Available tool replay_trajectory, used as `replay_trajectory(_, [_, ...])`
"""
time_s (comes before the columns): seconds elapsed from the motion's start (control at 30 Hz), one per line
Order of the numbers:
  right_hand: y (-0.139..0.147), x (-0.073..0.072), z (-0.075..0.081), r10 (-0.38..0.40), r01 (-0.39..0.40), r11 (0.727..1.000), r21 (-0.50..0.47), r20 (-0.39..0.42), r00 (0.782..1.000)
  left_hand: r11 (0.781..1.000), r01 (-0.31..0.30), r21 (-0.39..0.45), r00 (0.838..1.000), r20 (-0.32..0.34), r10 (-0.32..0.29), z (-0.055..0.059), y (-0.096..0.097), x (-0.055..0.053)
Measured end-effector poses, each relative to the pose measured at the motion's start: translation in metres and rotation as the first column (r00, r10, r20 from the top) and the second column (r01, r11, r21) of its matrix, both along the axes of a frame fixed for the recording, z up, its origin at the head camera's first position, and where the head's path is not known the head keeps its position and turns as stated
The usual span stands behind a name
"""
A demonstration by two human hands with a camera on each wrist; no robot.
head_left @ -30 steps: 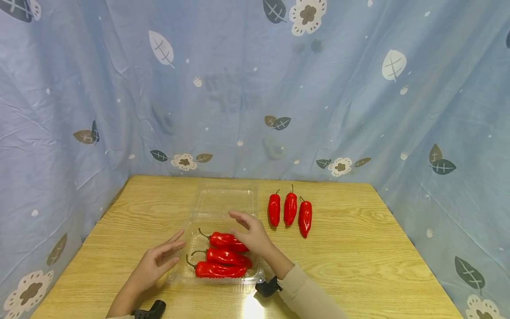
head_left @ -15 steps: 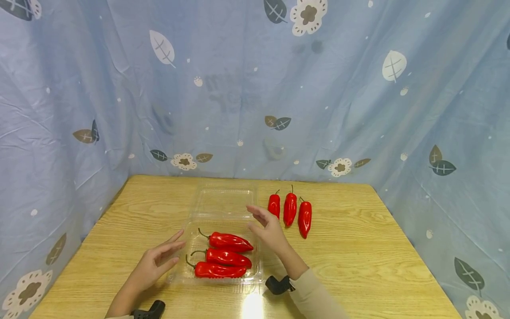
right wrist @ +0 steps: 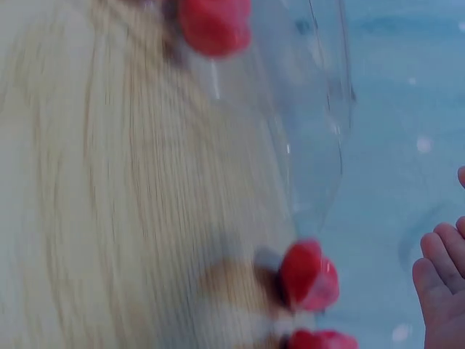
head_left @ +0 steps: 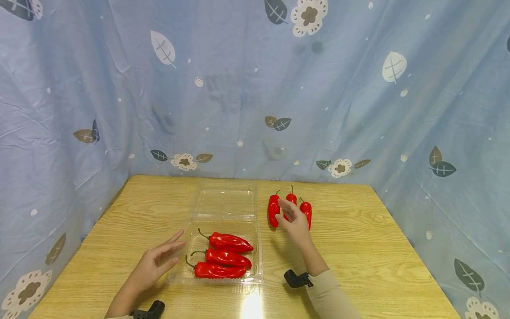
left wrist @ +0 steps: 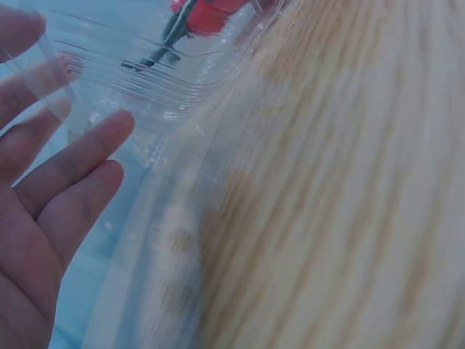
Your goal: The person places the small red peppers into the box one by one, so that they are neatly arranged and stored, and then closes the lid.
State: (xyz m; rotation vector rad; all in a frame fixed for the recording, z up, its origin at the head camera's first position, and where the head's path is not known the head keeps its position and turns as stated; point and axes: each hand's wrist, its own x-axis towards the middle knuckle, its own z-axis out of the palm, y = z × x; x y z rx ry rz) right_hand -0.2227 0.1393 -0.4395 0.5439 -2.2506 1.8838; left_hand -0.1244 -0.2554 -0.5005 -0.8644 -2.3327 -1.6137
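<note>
Three red peppers (head_left: 229,242) lie side by side in the base of a clear plastic clamshell box (head_left: 258,257), their green stems toward the left. Its lid (head_left: 225,201) is folded back on the far side. My left hand (head_left: 153,263) is at the box's left edge with relaxed fingers and nothing in its grasp; the left wrist view shows its fingers (left wrist: 80,156) beside the clear wall. To the right of the lid lie three more red peppers (head_left: 273,210). My right hand (head_left: 295,226) hovers over them with fingers loosely bent, holding nothing and partly hiding two peppers.
A wooden table (head_left: 358,248) carries everything. Behind and on both sides hangs a blue patterned curtain (head_left: 239,88). Each wrist wears a black camera (head_left: 296,279). The right wrist view is blurred.
My right hand has moved from above the peppers in the box to the right, over the loose peppers. The left hand stays in place beside the box.
</note>
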Motion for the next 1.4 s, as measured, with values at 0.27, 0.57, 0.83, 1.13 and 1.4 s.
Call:
replay_trajectory(0.27, [0.034,-0.021,-0.029,-0.120,0.120,0.993,0.022,0.042,0.992,1.000,-0.005,-0.011,1.000,-0.002,0.005,0.002,0.000,-0.001])
replay_trajectory(0.57, [0.056,-0.025,-0.038,-0.232,0.221,0.972,0.084,0.156,0.960,1.000,0.005,-0.005,1.000,0.006,-0.005,0.004,0.000,-0.001])
replay_trajectory(0.83, [0.070,-0.035,-0.049,-0.294,0.273,0.954,0.124,0.203,0.934,1.000,0.003,0.002,1.000,0.014,-0.003,0.003,0.001,-0.001])
replay_trajectory(1.13, [0.071,-0.037,-0.053,-0.328,0.283,0.939,0.194,0.265,0.907,1.000,0.004,0.003,1.000,0.014,-0.005,0.001,0.000,0.000])
replay_trajectory(1.4, [0.068,-0.039,-0.058,-0.376,0.287,0.903,0.320,0.261,0.889,1.000,0.003,0.007,1.000,0.016,-0.004,0.001,0.000,0.000])
